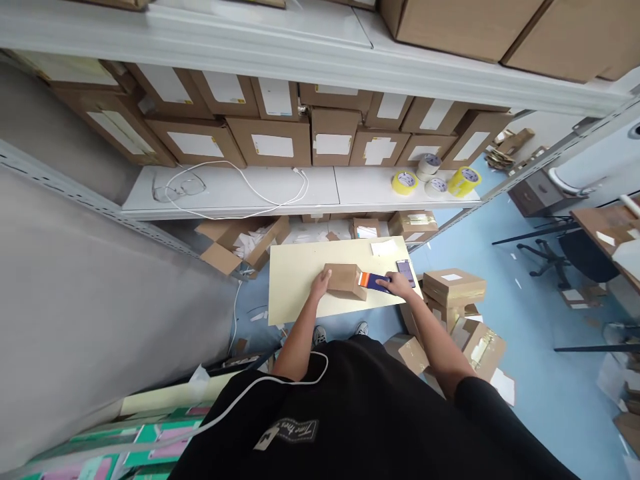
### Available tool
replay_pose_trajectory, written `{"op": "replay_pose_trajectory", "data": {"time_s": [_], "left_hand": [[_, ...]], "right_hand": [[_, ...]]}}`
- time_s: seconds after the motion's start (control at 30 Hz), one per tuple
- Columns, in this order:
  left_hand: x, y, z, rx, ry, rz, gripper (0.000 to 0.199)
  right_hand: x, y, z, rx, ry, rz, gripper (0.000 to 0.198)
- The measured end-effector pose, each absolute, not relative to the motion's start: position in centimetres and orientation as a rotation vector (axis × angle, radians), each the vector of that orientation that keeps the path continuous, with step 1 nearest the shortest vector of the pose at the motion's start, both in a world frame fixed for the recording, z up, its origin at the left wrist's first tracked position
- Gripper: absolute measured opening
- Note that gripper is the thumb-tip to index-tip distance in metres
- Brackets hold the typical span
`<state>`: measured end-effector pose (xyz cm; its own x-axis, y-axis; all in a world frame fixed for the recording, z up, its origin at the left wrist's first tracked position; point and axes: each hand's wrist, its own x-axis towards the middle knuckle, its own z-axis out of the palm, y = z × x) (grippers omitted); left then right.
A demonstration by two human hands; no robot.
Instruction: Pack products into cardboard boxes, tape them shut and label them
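Observation:
A small brown cardboard box point(342, 277) lies on the cream-coloured tabletop point(293, 267). My left hand point(321, 285) is closed on the box's left end, thumb on top. In my right hand point(399, 285) is a flat dark blue packet point(376, 283) with an orange and white end, gripped by its right part. That orange and white end points at the right end of the box and meets it or lies just beside it; I cannot tell whether it is inside. A phone point(406, 272) lies by my right hand, and a white paper point(383, 248) rests behind it.
Shelves hold rows of labelled cartons point(275, 141). On the white shelf point(320, 190) are a white cable point(253, 190), glasses point(183, 187) and tape rolls point(405, 182). An open carton point(245, 243) stands back left. Stacked cartons point(454, 288) stand at the table's right.

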<state>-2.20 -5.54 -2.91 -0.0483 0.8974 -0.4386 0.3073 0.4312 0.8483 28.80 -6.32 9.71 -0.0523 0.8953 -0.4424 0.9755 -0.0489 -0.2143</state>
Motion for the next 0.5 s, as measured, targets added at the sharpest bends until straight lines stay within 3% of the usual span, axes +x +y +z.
{"op": "replay_pose_trajectory", "data": {"time_s": [0.1, 0.27, 0.5], "left_hand": [[-5.0, -5.5, -2.2, 1.145, 1.863, 0.773, 0.059], [-5.8, -5.6, -2.5, 1.112, 1.712, 0.711, 0.062], [-0.6, -6.1, -5.5, 0.981, 1.703, 0.651, 0.063]], "right_hand": [[23.5, -4.2, 9.6, 1.936, 2.135, -0.738, 0.046], [16.3, -2.0, 9.4, 1.833, 2.116, -0.742, 0.048], [15.5, -1.4, 9.1, 1.785, 1.979, -0.622, 0.053]]}}
